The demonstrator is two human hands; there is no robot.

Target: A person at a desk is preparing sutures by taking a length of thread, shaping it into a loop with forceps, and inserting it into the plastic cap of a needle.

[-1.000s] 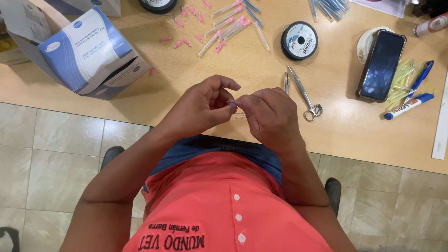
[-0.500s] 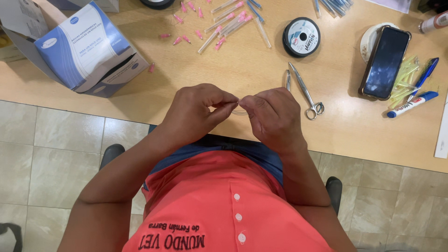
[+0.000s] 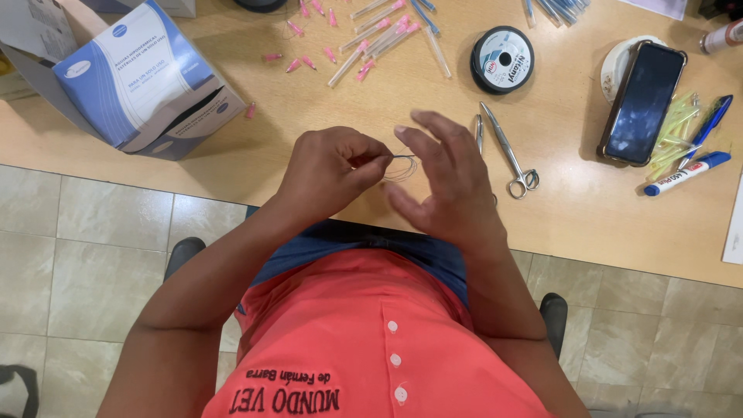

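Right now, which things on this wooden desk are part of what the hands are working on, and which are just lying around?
In use: thin needle with looped pale thread, pinched by the left hand; right hand open beside it.

Lying about: steel scissors, black thread spool, black phone, blue-and-white cardboard box, pink-capped needles, blue marker.

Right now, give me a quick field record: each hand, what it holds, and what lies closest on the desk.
left hand: pinched shut on a thin needle with a fine thread loop
right hand: open, fingers spread, beside the needle tip, holding nothing
nearest tool: metal scissors, flat on the wooden desk, right of the hands
behind hands: pink-capped needles, thread spool
far left: open blue and white box
far right: dark phone
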